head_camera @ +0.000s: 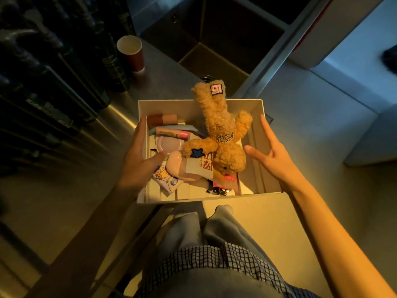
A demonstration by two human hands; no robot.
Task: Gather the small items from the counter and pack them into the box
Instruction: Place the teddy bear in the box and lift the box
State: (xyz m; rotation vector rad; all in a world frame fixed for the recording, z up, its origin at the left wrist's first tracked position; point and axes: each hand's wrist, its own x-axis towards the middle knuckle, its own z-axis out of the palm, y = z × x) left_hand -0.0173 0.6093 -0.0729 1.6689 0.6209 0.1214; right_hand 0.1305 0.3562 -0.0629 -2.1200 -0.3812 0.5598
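On the steel surface, at its near edge, sits an open white box, and the small items lie piled inside it. A tan plush toy sprawls across the pile, its upper end rising over the box's far wall and bearing a patch with the figures 15; a blue star patch shows on one limb. Beneath and beside it lie a round pink compact, a pink tube, a brown cylinder against the far left corner, a printed packet and a pale sachet with red characters. The left hand holds the box's left wall, fingers wrapped down the outside and thumb reaching inside over the items, so that grip is clamped on the box. The right hand is spread open over the right side of the box, fingers apart, its forefinger along the right wall and thumb pointing toward the plush toy, closed on nothing. A red paper cup stands upright on the surface beyond the box, well apart from it, beside dark bottles at the left.
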